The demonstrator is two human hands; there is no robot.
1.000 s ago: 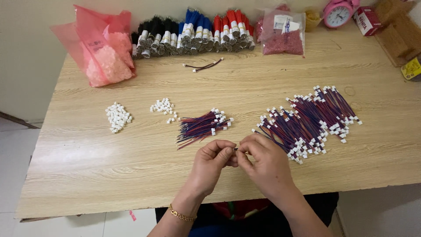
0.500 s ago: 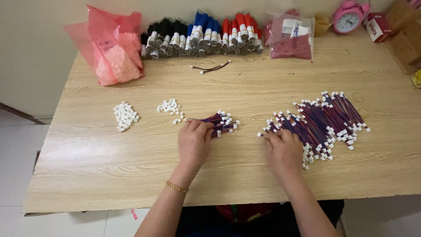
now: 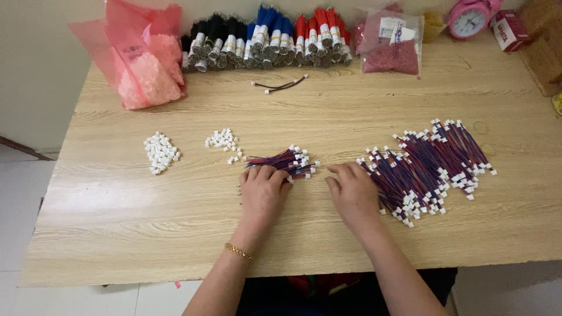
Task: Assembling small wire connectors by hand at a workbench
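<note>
Both hands rest flat and open on the table, gripping nothing: left hand (image 3: 261,190) with fingertips on the small wire bundle (image 3: 283,162), right hand (image 3: 351,190) at the near edge of the large wire pile (image 3: 430,164).

The step looks like a reach between pieces: one hand at the short red-and-blue leads with white plugs, the other at the bigger heap of the same leads. A next move would call for pinching out a single lead without dragging its neighbours. Counted: two heaps of leads, far too many strands to number; two little piles of loose white connectors (image 3: 160,152) and (image 3: 224,140); one stray lead (image 3: 280,86) lying apart; one pink bag (image 3: 143,64); one clear packet of red pieces (image 3: 391,50); one pink alarm clock (image 3: 468,17); a row of wire rolls (image 3: 269,41) against the wall.
</note>
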